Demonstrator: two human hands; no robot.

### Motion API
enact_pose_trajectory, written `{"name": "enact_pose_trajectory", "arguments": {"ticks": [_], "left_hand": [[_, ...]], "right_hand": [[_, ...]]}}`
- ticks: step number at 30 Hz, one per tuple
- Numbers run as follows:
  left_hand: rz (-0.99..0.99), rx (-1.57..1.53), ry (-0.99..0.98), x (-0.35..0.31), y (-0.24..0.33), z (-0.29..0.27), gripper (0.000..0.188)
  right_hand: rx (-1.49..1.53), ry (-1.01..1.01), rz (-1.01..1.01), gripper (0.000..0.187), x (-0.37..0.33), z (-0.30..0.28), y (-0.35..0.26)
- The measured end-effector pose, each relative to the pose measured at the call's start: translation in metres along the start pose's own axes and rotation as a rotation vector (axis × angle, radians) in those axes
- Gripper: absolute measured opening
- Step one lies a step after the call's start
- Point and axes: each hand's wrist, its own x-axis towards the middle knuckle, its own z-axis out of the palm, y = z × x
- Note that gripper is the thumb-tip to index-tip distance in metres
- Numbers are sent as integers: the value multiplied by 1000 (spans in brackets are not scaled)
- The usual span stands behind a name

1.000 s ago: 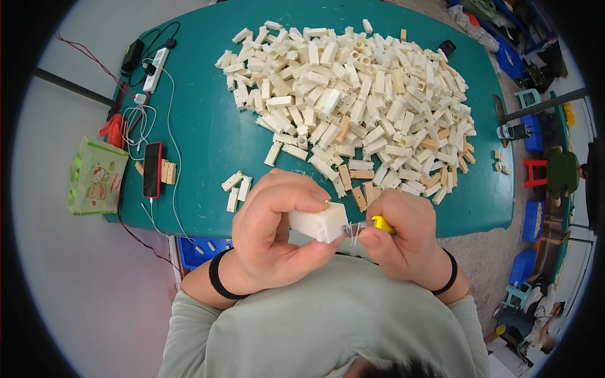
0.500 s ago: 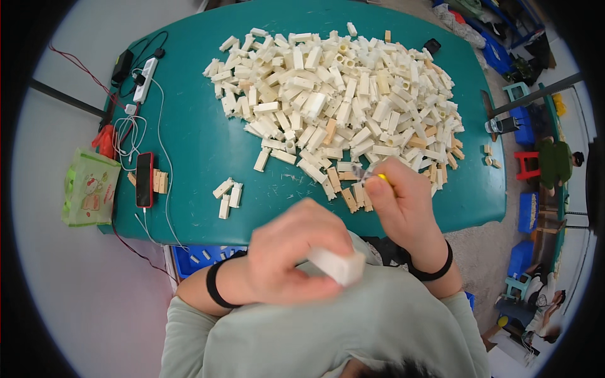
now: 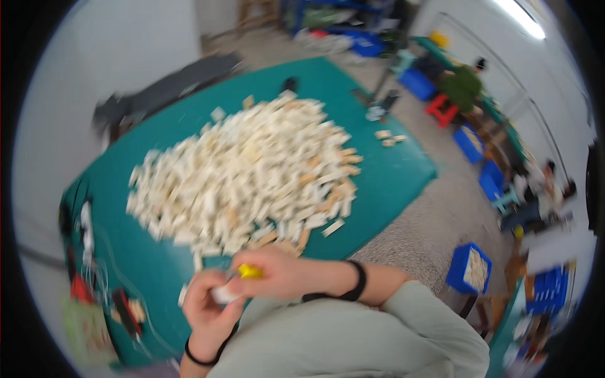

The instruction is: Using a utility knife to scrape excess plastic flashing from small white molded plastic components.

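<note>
My left hand (image 3: 209,315) is closed around a white rectangular block (image 3: 224,294), low at the near edge of the table. Just to its right, my right hand (image 3: 280,272) grips a small yellow-handled tool (image 3: 250,271). A greyish tip on the tool points toward the block, but blur hides its kind and whether it touches. Beyond both hands a large heap of white and cream blocks (image 3: 246,164) covers much of the green table (image 3: 384,183). Some tan blocks (image 3: 350,160) lie along the heap's right side.
A phone (image 3: 126,312), a power strip (image 3: 87,230) with cables and a green bag (image 3: 85,327) sit at the table's left. Several loose blocks (image 3: 387,138) lie near the right corner. On the floor stands a blue bin (image 3: 469,268) of blocks. People (image 3: 463,88) sit farther right.
The view has swung to the right, showing more of the room. My hands have come together, bringing the white block up against or close to the yellow-handled tool.
</note>
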Motion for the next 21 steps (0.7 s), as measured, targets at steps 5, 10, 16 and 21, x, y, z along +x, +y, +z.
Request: {"name": "enact_pose_trajectory", "arguments": {"ticks": [5, 10, 16, 21], "left_hand": [[14, -107, -32, -6, 8, 10, 27], [-101, -101, -46, -2, 23, 23, 25], [-41, -35, -50, 4, 12, 34, 27], [-21, 68, -99, 21, 16, 45, 33]], "right_hand": [[-24, 28, -72, 30, -4, 0, -1], [104, 50, -152, 36, -12, -11, -2], [156, 16, -205, 36, -14, -28, 9], [200, 89, -239, 31, -15, -41, 5]]}}
